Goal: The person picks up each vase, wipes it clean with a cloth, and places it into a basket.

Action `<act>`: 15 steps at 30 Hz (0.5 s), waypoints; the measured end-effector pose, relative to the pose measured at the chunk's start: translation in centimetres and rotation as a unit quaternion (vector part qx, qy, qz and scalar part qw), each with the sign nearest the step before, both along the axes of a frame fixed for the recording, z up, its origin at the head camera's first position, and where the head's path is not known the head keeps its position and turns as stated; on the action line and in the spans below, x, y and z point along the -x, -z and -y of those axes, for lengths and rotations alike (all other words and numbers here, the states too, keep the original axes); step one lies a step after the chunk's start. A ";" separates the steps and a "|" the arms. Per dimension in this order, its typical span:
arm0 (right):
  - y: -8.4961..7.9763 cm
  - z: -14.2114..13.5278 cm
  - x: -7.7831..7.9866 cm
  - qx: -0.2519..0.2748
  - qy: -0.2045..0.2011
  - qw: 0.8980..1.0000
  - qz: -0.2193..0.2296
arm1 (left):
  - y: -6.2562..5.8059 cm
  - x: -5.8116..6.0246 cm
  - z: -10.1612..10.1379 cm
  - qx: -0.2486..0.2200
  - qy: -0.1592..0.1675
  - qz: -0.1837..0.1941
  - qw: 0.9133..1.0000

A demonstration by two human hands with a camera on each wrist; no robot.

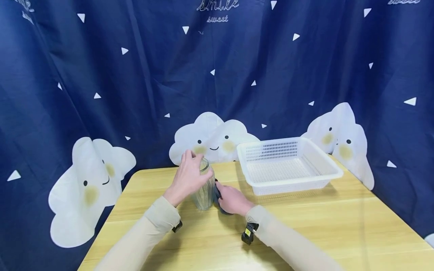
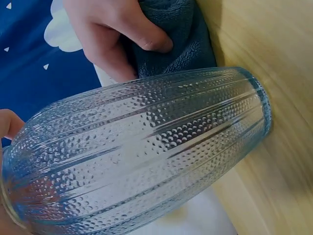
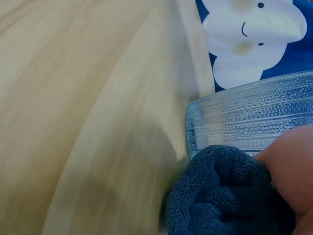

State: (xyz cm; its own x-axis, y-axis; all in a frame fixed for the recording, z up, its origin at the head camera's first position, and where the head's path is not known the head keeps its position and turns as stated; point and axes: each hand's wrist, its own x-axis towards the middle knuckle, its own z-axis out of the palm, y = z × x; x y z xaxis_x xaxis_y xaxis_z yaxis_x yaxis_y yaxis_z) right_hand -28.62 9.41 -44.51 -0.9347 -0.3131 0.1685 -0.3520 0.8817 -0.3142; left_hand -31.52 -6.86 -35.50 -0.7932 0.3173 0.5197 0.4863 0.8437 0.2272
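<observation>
A tall clear glass vase (image 1: 204, 196) with ribs and a bumpy dotted texture stands upright on the wooden table. My left hand (image 1: 190, 176) grips it around the top, fingers and thumb spread about the rim. In the left wrist view, most of the vase (image 2: 142, 152) shows, its base on the wood. Just right of the glass, my right hand (image 1: 234, 200) holds a bunched dark blue-grey towel (image 2: 188, 46), thumb on top of the cloth. Folds of the towel (image 3: 220, 196) lie close beside the vase's lower side in the right wrist view.
A white perforated plastic basket (image 1: 295, 184) sits at the back right of the wooden table (image 1: 305, 226). Behind the table hangs a dark blue curtain (image 1: 152, 75) with clouds and triangles. Each wrist wears a black strap.
</observation>
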 end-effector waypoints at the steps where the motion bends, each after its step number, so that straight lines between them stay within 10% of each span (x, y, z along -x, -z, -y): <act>1: -0.1 -0.1 0.0 0.005 0.000 1.000 0.001 | -0.1 0.0 0.0 0.007 -0.005 -0.005 1.000; 15: -4.0 -1.1 -0.2 0.062 -0.005 0.998 -0.023 | -1.4 -1.2 -0.3 0.046 -0.027 0.035 0.998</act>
